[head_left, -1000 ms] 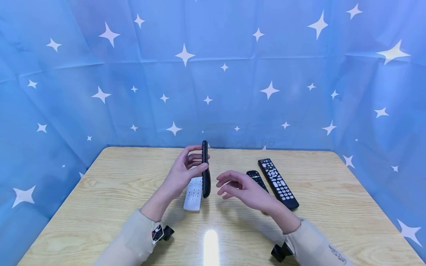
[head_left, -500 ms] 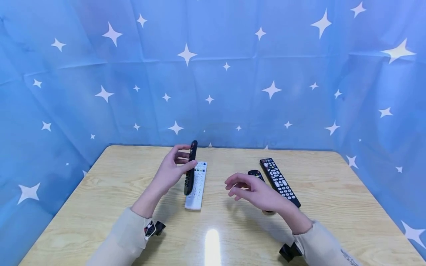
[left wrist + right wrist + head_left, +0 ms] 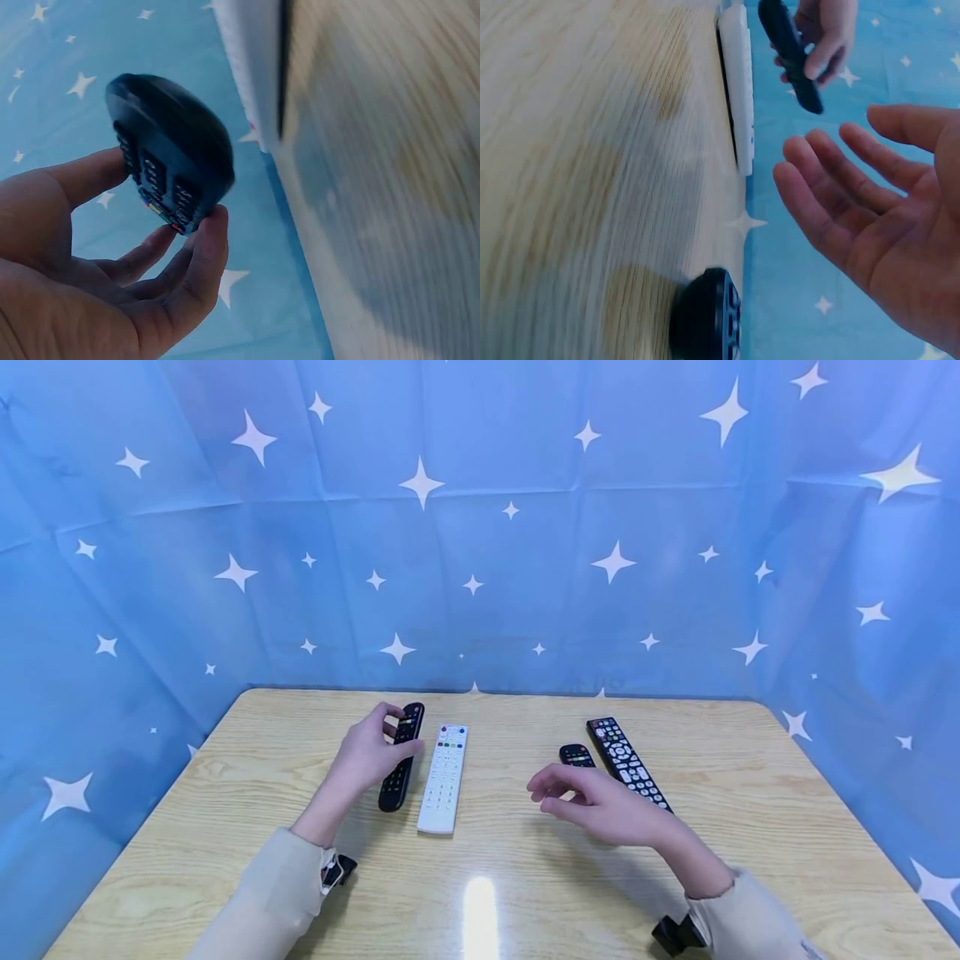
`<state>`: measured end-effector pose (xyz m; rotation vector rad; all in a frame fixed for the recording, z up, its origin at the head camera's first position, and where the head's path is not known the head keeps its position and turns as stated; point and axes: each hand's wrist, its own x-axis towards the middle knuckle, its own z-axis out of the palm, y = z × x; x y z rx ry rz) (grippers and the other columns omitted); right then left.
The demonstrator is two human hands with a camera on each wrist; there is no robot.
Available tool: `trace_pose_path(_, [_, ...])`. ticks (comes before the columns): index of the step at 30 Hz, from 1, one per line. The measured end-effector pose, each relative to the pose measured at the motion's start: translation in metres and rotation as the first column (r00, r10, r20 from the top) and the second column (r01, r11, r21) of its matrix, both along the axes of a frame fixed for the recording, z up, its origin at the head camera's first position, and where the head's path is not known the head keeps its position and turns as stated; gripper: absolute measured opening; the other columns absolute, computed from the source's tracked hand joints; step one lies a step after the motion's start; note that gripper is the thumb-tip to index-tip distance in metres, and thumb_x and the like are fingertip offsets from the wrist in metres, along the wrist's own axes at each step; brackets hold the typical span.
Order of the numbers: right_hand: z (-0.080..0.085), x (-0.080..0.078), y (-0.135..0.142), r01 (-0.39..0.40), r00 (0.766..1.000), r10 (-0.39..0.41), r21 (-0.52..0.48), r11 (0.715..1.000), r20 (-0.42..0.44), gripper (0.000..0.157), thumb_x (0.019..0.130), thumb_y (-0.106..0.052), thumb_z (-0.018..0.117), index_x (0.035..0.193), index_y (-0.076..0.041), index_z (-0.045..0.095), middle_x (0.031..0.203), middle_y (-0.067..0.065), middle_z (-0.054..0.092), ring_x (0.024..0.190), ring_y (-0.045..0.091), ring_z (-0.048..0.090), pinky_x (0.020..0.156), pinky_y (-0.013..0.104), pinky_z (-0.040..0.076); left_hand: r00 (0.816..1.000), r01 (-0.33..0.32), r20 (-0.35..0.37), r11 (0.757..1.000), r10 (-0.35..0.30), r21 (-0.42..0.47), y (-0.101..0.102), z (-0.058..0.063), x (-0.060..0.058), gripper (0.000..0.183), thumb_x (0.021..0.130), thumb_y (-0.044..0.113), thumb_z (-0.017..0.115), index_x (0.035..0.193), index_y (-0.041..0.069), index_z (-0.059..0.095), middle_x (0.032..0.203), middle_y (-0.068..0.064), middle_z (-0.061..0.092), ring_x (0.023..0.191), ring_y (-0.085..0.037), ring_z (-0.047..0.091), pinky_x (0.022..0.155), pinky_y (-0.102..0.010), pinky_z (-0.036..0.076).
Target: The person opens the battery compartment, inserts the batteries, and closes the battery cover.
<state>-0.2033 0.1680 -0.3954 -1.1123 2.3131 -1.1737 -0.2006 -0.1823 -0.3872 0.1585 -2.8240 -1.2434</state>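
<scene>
My left hand (image 3: 366,755) holds a black remote control (image 3: 396,787) by its long edges, thumb on one side and fingers on the other. Its buttons face up in the head view. The left wrist view shows the same remote's rounded end (image 3: 176,112) close up, clear of the table. Just right of it lies a white remote control (image 3: 444,781), buttons up. My right hand (image 3: 600,807) hovers with relaxed, slightly bent fingers and nothing in them. Behind it, a second black remote (image 3: 576,755) is partly hidden.
A longer black remote (image 3: 627,762) with white buttons lies slanted at the right, its near end covered by my right hand. The wooden table (image 3: 225,827) ends at the back against a blue star-patterned cloth (image 3: 525,593). Light glares on the table's near middle.
My left hand has carried the black remote left and down, from over the white one to beside it, turning its buttons up. The right hand has drifted right and nearer.
</scene>
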Motion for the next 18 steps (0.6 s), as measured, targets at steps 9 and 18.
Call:
trace_pose_path(9, [0.001, 0.002, 0.010, 0.000, 1.000, 0.000, 0.024, 1.000, -0.027, 0.025, 0.108, -0.022, 0.057, 0.127, -0.007, 0.063, 0.118, 0.008, 0.067, 0.107, 0.017, 0.063, 0.085, 0.036, 0.054, 0.997, 0.021, 0.081, 0.981, -0.006, -0.192, -0.002, -0.015, -0.010, 0.052, 0.088, 0.030, 0.081, 0.125, 0.003, 0.056, 0.098, -0.015, 0.068, 0.079, -0.026, 0.065, 0.067, -0.039, 0.056])
trace_pose_path(18, [0.004, 0.002, 0.015, -0.003, 0.999, 0.005, 0.039, 0.999, -0.043, 0.021, 0.108, -0.021, 0.056, 0.127, -0.015, 0.063, 0.118, 0.007, 0.067, 0.104, 0.016, 0.063, 0.083, 0.036, 0.055, 0.989, 0.078, 0.144, 0.933, -0.029, -0.351, 0.005, -0.017, -0.015, 0.054, 0.083, 0.029, 0.085, 0.120, -0.001, 0.058, 0.104, -0.021, 0.067, 0.084, -0.029, 0.065, 0.070, -0.041, 0.056])
